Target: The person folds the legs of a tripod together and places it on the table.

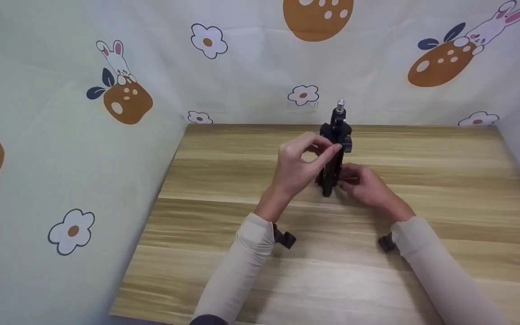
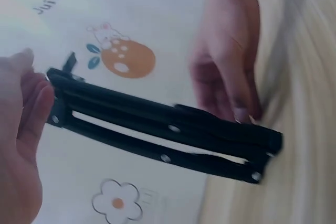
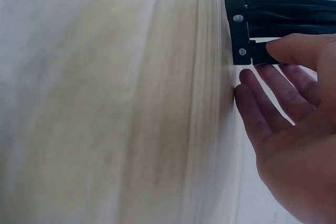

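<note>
A black tripod light stand (image 1: 337, 131) stands upright on the table, its legs folded close to the column. A silver stud (image 1: 341, 105) tops it, and a black knob sticks out on its right side. My left hand (image 1: 298, 164) pinches the upper part, thumb and fingertips meeting at the column. Low down, my right hand (image 1: 366, 187) holds the bottom of a leg. In the right wrist view the thumb presses on that leg (image 3: 262, 52), the other fingers spread beneath it. Riveted leg bars (image 2: 168, 129) show lengthwise in the left wrist view.
The wood-grain table (image 1: 224, 180) meets a pale wall cloth (image 1: 251, 67) printed with flowers, oranges and rabbits at the back and sides. Small black devices hang under both wrists, one by the left cuff (image 1: 255, 234).
</note>
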Motion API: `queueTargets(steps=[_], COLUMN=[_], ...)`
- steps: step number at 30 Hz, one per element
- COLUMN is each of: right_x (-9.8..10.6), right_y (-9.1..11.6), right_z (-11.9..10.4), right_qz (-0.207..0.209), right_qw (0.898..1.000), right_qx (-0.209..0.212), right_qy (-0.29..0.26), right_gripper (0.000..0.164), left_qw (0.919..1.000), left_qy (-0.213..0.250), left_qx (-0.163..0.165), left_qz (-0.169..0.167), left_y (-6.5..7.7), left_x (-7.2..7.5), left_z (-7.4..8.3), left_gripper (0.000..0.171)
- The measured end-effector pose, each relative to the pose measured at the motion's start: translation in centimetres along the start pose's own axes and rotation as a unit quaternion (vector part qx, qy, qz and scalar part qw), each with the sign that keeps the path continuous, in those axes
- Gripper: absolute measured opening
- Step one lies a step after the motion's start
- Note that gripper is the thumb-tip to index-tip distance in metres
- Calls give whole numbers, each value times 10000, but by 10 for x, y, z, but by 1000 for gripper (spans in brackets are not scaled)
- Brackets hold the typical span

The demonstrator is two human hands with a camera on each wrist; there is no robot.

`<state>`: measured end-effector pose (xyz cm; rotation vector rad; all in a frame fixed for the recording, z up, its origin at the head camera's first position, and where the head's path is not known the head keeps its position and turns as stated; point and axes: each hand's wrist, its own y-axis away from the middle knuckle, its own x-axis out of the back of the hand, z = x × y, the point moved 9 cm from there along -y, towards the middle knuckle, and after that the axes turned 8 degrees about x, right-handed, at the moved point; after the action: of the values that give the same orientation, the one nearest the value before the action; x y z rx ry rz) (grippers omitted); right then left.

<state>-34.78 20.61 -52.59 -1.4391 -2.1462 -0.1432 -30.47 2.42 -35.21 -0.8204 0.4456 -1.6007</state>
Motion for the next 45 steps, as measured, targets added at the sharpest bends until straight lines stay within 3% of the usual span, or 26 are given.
queueTargets(steps=[3, 5, 9, 12, 29, 45], right_x=[0, -1, -2, -2, -1, 20], right_y=[0, 0, -1, -2, -1, 14], right_z=[1, 1, 0, -1, 1, 0], right_qz=[0, 14, 81, 117, 56, 158], right_qw=[9999, 9999, 9998, 9996, 9994, 9998], right_qx=[-26, 6, 106, 186, 62, 53], right_qy=[132, 167, 144, 183, 329, 104], right_gripper=[25, 24, 22, 19, 20, 29], left_qw=[9990, 9987, 9988, 9980, 9978, 9909], left_qy=[-76, -80, -11, 98, 177, 646], left_qx=[-142, -15, 412, 624, 632, 892], left_qz=[413, 511, 268, 13, 70, 771], left_y=[-17, -27, -41, -46, -44, -30], left_x=[6, 8, 3, -2, -1, 37], left_z=[9, 10, 6, 4, 5, -16], left_gripper=[20, 29, 46, 47, 38, 36])
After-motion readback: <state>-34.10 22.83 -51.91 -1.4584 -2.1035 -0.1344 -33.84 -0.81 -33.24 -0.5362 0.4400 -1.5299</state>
